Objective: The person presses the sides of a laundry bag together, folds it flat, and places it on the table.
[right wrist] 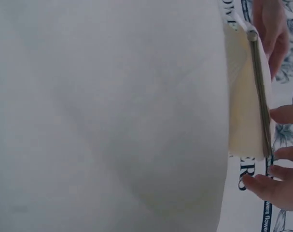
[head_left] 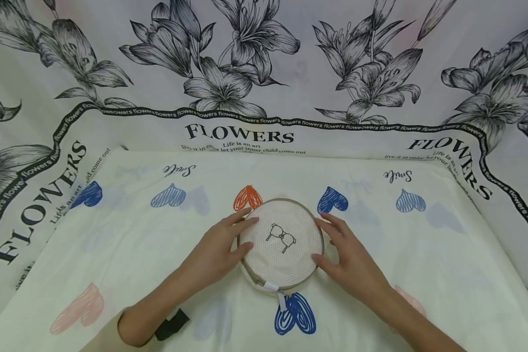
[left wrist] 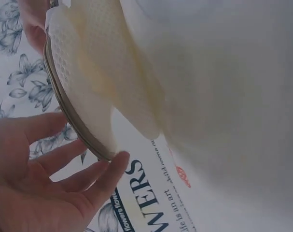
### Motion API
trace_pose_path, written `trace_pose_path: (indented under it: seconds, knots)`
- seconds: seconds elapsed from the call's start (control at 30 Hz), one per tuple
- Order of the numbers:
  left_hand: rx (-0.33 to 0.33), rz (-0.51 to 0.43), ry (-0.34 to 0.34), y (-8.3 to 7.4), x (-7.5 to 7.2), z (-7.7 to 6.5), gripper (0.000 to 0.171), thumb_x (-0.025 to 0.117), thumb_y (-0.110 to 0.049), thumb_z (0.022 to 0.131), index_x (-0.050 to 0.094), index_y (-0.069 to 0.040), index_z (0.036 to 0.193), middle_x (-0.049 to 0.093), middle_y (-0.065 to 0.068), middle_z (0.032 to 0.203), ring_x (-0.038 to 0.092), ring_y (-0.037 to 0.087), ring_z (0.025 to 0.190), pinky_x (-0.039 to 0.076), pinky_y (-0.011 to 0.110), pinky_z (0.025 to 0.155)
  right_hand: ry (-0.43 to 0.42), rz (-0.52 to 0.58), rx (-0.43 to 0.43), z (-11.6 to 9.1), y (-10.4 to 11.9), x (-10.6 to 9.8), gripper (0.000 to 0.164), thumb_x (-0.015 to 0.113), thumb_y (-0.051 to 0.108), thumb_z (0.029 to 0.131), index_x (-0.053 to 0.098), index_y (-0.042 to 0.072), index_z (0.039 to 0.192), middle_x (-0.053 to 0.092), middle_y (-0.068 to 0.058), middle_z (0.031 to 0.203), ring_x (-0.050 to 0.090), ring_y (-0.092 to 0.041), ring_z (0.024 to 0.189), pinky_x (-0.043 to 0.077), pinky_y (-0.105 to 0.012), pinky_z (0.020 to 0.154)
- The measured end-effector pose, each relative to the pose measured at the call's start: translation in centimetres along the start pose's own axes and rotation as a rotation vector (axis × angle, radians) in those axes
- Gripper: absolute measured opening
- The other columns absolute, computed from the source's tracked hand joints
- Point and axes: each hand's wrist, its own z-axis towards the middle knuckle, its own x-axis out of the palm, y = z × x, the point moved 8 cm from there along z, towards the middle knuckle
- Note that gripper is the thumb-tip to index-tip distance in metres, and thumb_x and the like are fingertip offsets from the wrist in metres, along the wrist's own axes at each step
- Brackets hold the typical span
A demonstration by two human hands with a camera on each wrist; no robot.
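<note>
A round white mesh laundry bag [head_left: 277, 266] with a zip around its rim lies in front of me, a small black line drawing on its top. My left hand [head_left: 217, 247] touches the bag's left edge, its thumb and fingers spread. Opposite, my right hand [head_left: 349, 256] has its thumb and fingertips at the right edge. In the left wrist view, spread fingers reach along the zipped rim [left wrist: 64, 101]. The right wrist view shows the bag's side [right wrist: 245, 116] with the other hand's fingers beyond. A white zip tab [head_left: 282, 301] hangs at the near side.
A pale cloth [head_left: 136, 269] printed with hearts covers the work surface. Behind it rises a flower-print cloth [head_left: 308, 88] with lettering. A small black piece [head_left: 172, 325] shows by the left forearm. Pale, blurred fabric fills much of both wrist views.
</note>
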Motion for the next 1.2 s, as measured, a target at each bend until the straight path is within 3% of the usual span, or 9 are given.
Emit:
trace_pose_path:
  seconds: [0.1,0.2,0.33,0.47,0.6,0.87,1.2]
  knots:
    - [0.043,0.138,-0.003,-0.8,0.2,-0.4,0.061,0.075,-0.029,0.09,0.053,-0.012,0.144,0.036,0.008,0.157,0.038,0.03,0.142,0.038,0.046,0.111,-0.053,-0.116,-0.154,-0.2,1.3,-0.2,0.078,0.082,0.019,0.082,0.045,0.013,0.15,0.032,-0.002,0.16,0.039,-0.026,0.141,0.044,-0.043,0.106]
    - [0.097,0.208,-0.001,-1.5,0.6,-0.6,0.072,0.077,-0.038,0.087,0.049,-0.011,0.147,0.03,0.009,0.16,0.03,0.03,0.146,0.035,0.047,0.113,-0.075,-0.197,-0.292,-0.5,2.6,0.0,0.078,0.081,0.014,0.081,0.045,0.012,0.15,0.031,-0.002,0.161,0.033,-0.027,0.145,0.037,-0.042,0.112]
    - [0.166,0.297,0.016,-2.1,1.2,-0.8,0.08,0.077,-0.045,0.085,0.046,-0.01,0.149,0.028,0.011,0.161,0.024,0.033,0.148,0.031,0.048,0.115,-0.031,-0.242,-0.38,-0.5,3.6,0.8,0.072,0.076,0.018,0.086,0.044,0.015,0.151,0.03,-0.003,0.161,0.028,-0.029,0.148,0.029,-0.041,0.117]
    - [0.232,0.375,0.066,-2.4,2.2,-1.0,0.083,0.074,-0.049,0.086,0.043,-0.008,0.151,0.028,0.013,0.161,0.021,0.033,0.149,0.027,0.047,0.118,0.04,-0.288,-0.378,-0.4,3.9,1.7,0.075,0.071,0.04,0.09,0.039,0.017,0.154,0.024,-0.003,0.163,0.021,-0.026,0.15,0.026,-0.044,0.118]
    - [0.252,0.387,0.108,-2.5,2.8,-1.1,0.088,0.073,-0.051,0.085,0.038,-0.007,0.153,0.026,0.014,0.162,0.018,0.031,0.15,0.024,0.046,0.119,0.068,-0.35,-0.381,-0.4,4.0,2.2,0.083,0.068,0.054,0.089,0.038,0.012,0.154,0.021,-0.008,0.164,0.019,-0.027,0.15,0.023,-0.047,0.119]
    - [0.274,0.376,0.169,-2.5,3.6,-1.1,0.092,0.071,-0.057,0.085,0.035,-0.009,0.155,0.02,0.015,0.163,0.014,0.034,0.151,0.02,0.045,0.12,0.125,-0.4,-0.372,-0.3,3.8,3.3,0.095,0.06,0.067,0.087,0.034,0.004,0.154,0.019,-0.013,0.164,0.021,-0.029,0.149,0.026,-0.044,0.118]
    - [0.283,0.389,0.196,-2.6,4.1,-1.0,0.091,0.069,-0.056,0.087,0.032,-0.01,0.156,0.018,0.014,0.164,0.013,0.033,0.151,0.017,0.043,0.121,0.204,-0.433,-0.371,-0.3,3.4,4.6,0.093,0.05,0.07,0.091,0.021,0.013,0.159,0.013,-0.008,0.166,0.013,-0.029,0.151,0.024,-0.044,0.118]
